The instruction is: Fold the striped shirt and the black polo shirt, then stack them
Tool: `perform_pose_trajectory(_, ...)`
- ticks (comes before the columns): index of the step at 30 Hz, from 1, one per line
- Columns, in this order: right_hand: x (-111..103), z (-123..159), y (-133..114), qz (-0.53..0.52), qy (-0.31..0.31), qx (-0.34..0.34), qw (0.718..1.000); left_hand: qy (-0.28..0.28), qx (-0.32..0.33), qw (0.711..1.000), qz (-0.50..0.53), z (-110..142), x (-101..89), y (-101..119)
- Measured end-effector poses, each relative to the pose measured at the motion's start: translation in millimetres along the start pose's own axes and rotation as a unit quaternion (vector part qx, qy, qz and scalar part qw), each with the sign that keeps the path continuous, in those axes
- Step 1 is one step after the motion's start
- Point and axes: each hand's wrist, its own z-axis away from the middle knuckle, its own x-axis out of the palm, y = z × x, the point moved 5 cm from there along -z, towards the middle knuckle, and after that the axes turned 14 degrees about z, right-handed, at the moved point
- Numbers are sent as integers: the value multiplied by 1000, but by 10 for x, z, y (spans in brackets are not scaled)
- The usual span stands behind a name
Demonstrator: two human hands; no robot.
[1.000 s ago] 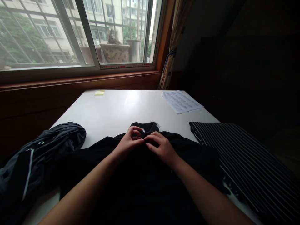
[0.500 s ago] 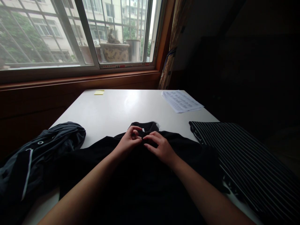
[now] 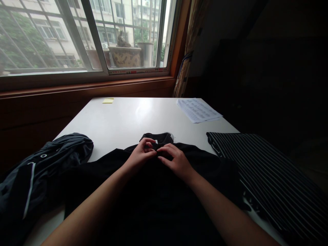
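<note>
A black shirt (image 3: 159, 198) lies spread over the near half of the white table (image 3: 123, 116), its collar (image 3: 166, 138) pointing toward the window. Just below the collar, my left hand (image 3: 143, 149) is closed, thumb and fingers pinching the dark cloth at the shirt front. Facing it, my right hand (image 3: 174, 159) has bent fingers closed on the same spot, the fingertips of both hands nearly meeting. Whether a button sits between them is too dark to make out. A small white label shows inside the collar beside my left fingertips.
On the left lies a bunched dark jacket (image 3: 61, 153) with white piping. To the right is a black striped garment (image 3: 261, 164). Printed sheets (image 3: 198, 111) rest at the far right corner, a yellow sticky note (image 3: 108, 100) at the far left. A barred window (image 3: 128, 37) stands behind.
My left thumb has shifted very slightly to the right at the pinched cloth. Otherwise both hands and the garments stay in place.
</note>
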Motion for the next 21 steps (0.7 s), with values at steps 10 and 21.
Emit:
perform_pose_trajectory(10,13,-4,15,-13,-7,10,1000,-4,8,1000,17,-5,-8,-24)
perform_pose_trajectory(21,44,23,98,-72,-6,70,995,-11,-3,1000,-9,12,24,-10)
